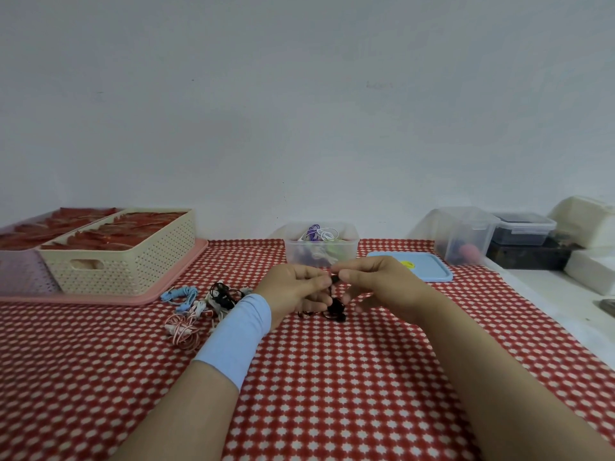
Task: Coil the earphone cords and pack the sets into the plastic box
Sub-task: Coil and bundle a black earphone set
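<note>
My left hand (pixel 294 287) and my right hand (pixel 372 282) meet over the table's middle. Both pinch a black earphone set (pixel 335 307) whose cord hangs bunched between them, just above the cloth. Behind the hands stands the clear plastic box (pixel 321 249), open, with purple, white and green coiled sets inside. Its blue lid (pixel 422 266) lies flat to the right. A loose pile of earphones (pixel 199 306), blue, black, white and red-striped, lies left of my left wrist, which wears a pale blue band.
A cream perforated basket (pixel 133 261) and a lilac one with red contents sit on a pink tray (pixel 139 297) at the back left. Clear and dark containers (pixel 466 237) and white boxes (pixel 589 271) crowd the back right. Red patterned cloth (pixel 332 377) covers the table.
</note>
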`<state>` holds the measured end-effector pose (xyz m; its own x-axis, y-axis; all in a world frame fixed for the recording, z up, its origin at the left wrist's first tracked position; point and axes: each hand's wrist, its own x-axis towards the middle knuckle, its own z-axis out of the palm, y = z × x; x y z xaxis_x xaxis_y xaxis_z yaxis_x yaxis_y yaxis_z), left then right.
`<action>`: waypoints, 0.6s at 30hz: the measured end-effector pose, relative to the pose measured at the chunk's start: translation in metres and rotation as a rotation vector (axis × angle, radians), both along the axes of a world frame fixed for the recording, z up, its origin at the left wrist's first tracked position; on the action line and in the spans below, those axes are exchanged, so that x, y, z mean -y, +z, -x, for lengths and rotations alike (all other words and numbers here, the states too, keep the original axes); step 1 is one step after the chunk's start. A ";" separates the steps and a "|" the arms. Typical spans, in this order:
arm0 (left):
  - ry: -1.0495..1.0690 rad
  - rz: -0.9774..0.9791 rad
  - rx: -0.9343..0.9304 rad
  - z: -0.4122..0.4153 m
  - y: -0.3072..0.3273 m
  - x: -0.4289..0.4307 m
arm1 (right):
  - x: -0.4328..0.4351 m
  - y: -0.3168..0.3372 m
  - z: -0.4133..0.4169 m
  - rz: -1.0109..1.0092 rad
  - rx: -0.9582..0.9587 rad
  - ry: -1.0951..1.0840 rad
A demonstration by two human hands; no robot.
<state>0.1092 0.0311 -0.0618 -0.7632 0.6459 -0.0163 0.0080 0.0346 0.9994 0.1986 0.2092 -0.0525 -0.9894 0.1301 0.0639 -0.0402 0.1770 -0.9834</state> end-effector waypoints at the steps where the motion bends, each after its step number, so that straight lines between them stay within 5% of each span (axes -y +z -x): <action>1: -0.009 0.013 -0.016 0.000 0.000 0.000 | 0.000 -0.001 0.001 0.014 0.018 0.007; 18: -0.017 0.048 -0.114 0.004 -0.006 -0.003 | 0.004 -0.004 0.006 -0.037 0.084 -0.043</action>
<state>0.1053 0.0346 -0.0679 -0.7509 0.6593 0.0390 0.1225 0.0811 0.9891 0.1928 0.2057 -0.0569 -0.9851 0.1713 -0.0132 0.0502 0.2135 -0.9757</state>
